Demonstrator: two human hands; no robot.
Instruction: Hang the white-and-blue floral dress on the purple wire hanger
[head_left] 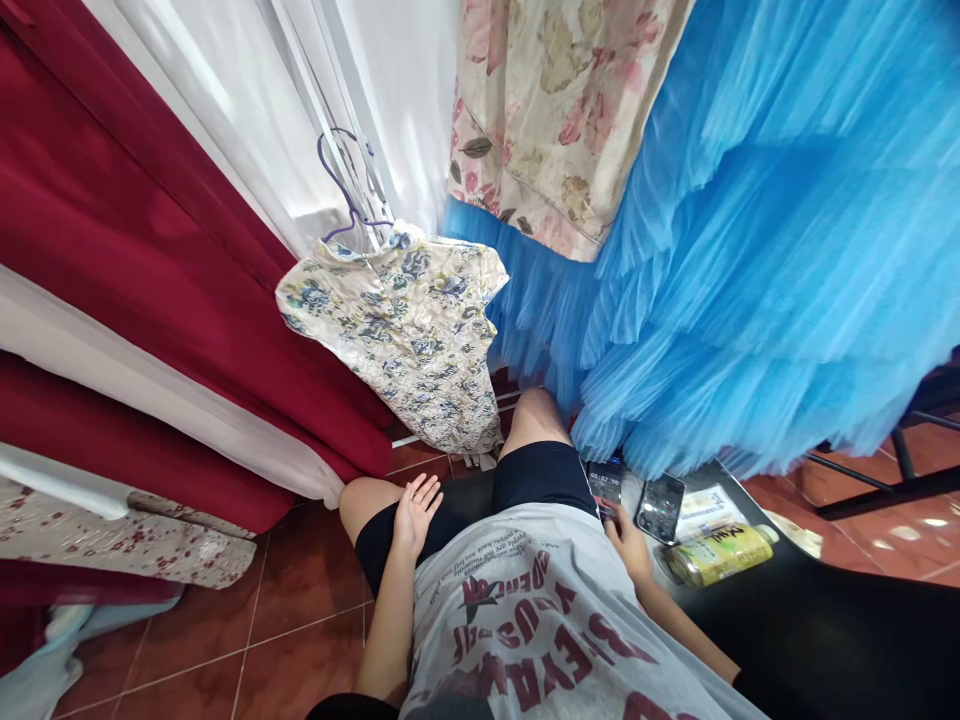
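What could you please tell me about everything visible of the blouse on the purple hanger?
The blouse is off-white with blue flowers and some green, in wrinkled, seemingly thin cloth, with short sleeves. It hangs slanted in this view from a purple hanger, with dark red cloth to its left and blue tulle to its right. Neither the left hand nor the right hand touches it; whether its lower edge touches the right knee, I cannot tell.
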